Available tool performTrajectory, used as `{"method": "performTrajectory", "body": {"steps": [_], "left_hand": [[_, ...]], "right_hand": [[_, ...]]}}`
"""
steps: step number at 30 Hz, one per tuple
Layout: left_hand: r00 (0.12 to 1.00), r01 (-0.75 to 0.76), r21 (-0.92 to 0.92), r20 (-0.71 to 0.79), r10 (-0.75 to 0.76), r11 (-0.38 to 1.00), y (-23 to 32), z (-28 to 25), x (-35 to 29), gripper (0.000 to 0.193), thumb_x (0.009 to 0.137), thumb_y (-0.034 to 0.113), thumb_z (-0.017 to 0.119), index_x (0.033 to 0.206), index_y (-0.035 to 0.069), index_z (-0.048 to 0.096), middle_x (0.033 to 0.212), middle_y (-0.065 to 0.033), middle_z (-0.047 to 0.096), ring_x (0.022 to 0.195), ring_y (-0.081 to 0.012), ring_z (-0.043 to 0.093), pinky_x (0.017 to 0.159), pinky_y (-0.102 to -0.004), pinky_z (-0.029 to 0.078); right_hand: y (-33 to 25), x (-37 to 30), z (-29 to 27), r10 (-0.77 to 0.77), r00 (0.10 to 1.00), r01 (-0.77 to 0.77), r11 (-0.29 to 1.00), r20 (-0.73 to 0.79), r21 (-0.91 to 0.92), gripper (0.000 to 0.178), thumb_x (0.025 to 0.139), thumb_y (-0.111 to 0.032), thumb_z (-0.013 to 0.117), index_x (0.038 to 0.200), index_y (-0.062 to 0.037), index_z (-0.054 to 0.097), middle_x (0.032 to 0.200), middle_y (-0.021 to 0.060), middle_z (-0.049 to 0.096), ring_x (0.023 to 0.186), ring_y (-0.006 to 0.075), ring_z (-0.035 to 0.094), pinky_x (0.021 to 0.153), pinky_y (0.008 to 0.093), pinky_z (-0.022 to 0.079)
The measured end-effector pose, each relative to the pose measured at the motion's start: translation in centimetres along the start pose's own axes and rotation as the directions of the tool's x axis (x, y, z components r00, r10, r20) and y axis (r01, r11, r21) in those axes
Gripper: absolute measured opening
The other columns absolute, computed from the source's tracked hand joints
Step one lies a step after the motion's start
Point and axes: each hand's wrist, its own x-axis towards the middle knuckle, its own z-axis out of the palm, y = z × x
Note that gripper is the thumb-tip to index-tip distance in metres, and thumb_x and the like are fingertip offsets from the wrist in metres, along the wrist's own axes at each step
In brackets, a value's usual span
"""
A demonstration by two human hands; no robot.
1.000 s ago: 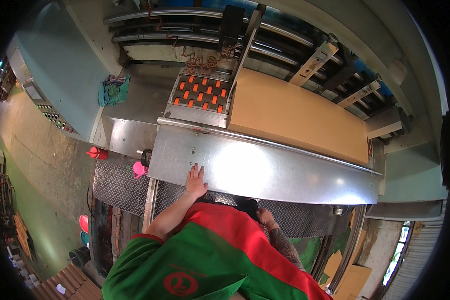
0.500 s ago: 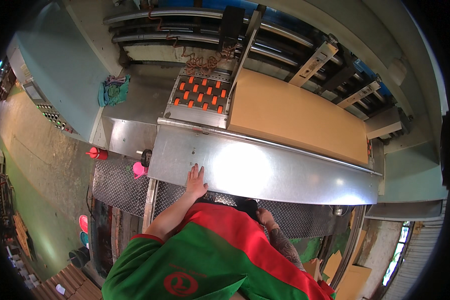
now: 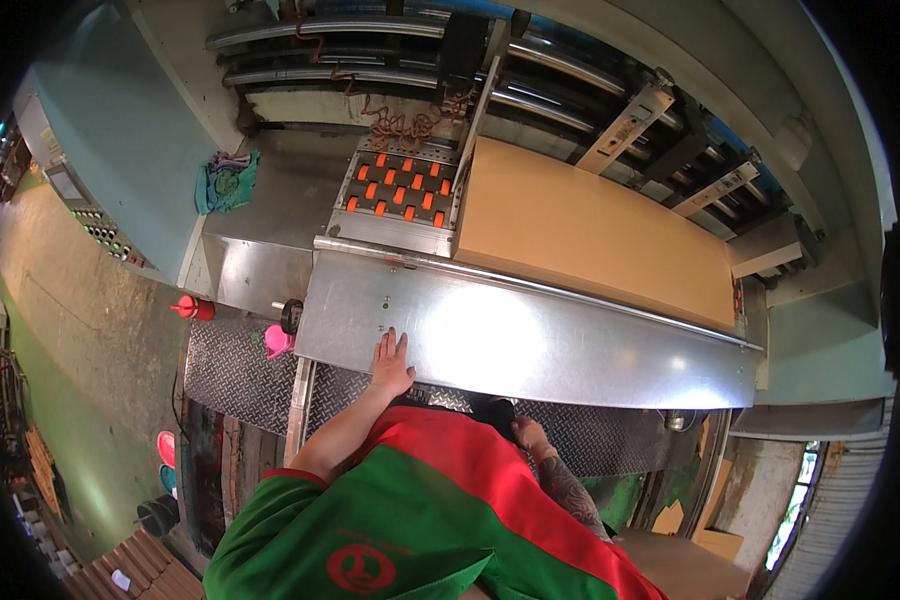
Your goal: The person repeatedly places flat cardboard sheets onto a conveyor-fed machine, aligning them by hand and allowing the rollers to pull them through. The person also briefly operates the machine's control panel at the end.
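My left hand (image 3: 394, 364) lies flat on the front edge of a long shiny metal plate (image 3: 590, 345), its fingers stretched out and holding nothing. Low beside my body, my right hand (image 3: 530, 434) has its fingers curled in; whatever they may hold is hidden. Just left of that hand is a dark shape (image 3: 497, 410), too unclear to name. Beyond the metal plate, a thick brown cardboard stack (image 3: 590, 228) sits in the machine, against an upright metal guide (image 3: 482, 110).
Orange rollers (image 3: 400, 187) fill a panel left of the stack. A cloth (image 3: 227, 182) lies on the steel ledge. A red bottle (image 3: 194, 307), a pink container (image 3: 279, 340) and a black knob (image 3: 291, 316) are at the left. Brown cardboard (image 3: 685, 562) shows at lower right.
A broad piece of brown cardboard has come into view at the lower right, beside my right arm. Both my hands and the stack stay where they were.
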Motion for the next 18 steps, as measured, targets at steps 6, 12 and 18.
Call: {"method": "performTrajectory", "body": {"steps": [6, 12, 18], "left_hand": [[1.0, -0.005, -0.007, -0.016, 0.004, 1.0, -0.1, 0.2, 0.0, 0.095, 0.089, 0.035, 0.074, 0.165, 0.005, 0.025, 0.173, -0.0259, 0.009, 0.16, -0.0429, 0.013, 0.13, -0.0533, 0.015], [0.999, -0.015, -0.003, -0.04, 0.015, 1.0, -0.2, 0.4, 0.0, 0.094, 0.088, 0.033, 0.075, 0.165, 0.005, 0.027, 0.172, -0.0262, 0.01, 0.159, -0.0436, 0.016, 0.129, -0.0539, 0.018], [0.996, -0.015, -0.131, -0.091, 0.003, 0.991, 0.9, -0.4, 0.0, 0.084, 0.092, 0.039, 0.071, 0.16, 0.003, 0.036, 0.168, -0.0281, 0.024, 0.156, -0.0442, 0.023, 0.128, -0.0533, 0.021]], "right_hand": [[0.1, 0.0, 0.0, -0.014, 1.0, 0.014, 1.0, 0.008, 0.0, 0.05, 0.101, -0.04, 0.053, 0.135, -0.0069, 0.067, 0.136, 0.023, 0.067, 0.129, 0.0424, 0.061, 0.11, 0.0494, 0.048], [0.2, -0.4, 0.2, -0.017, 1.0, 0.018, 0.999, -0.01, 0.035, 0.051, 0.101, -0.04, 0.052, 0.134, -0.0043, 0.067, 0.135, 0.0236, 0.067, 0.129, 0.0421, 0.06, 0.11, 0.0479, 0.048], [2.4, -1.0, 1.1, -0.02, 0.993, 0.047, 0.97, -0.114, 0.238, 0.054, 0.102, -0.043, 0.052, 0.137, -0.0033, 0.065, 0.134, 0.0235, 0.067, 0.129, 0.0436, 0.06, 0.111, 0.0476, 0.047]]}}
